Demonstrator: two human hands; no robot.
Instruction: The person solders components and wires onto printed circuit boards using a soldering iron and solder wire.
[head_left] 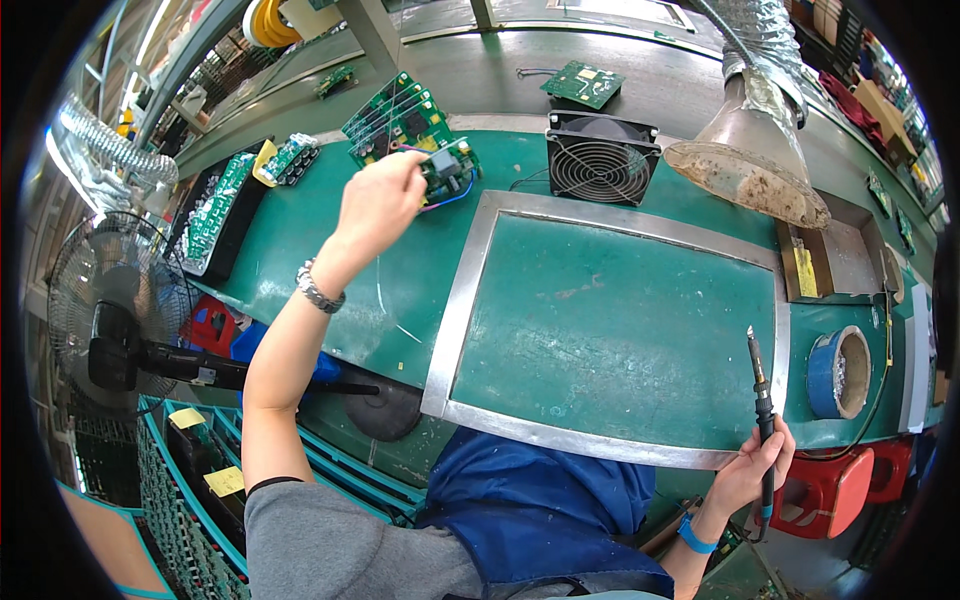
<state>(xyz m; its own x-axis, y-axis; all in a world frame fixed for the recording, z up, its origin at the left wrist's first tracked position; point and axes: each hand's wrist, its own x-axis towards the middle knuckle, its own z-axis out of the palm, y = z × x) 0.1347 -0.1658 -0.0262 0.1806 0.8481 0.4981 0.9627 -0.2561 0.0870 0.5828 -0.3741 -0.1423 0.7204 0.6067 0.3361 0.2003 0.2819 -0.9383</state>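
Note:
My left hand (383, 202) reaches to the far left of the bench, its fingers closed on the edge of a green circuit board (450, 172) with a grey block component and blue and purple wires. Just behind that board stand several upright green circuit boards (398, 118), close together. My right hand (752, 468) grips a soldering iron (763, 400) by its dark handle, tip pointing up, over the near right corner of a flat metal frame (600, 438). The frame lies on the green bench mat (610, 330).
A square black fan (602, 160) stands behind the frame, with a fume hood (750, 150) hanging to its right. On the right are a cardboard tray (835, 255) and a blue-sided roll (838, 372). A black bin of boards (215, 215) and a pedestal fan (115, 340) are at left.

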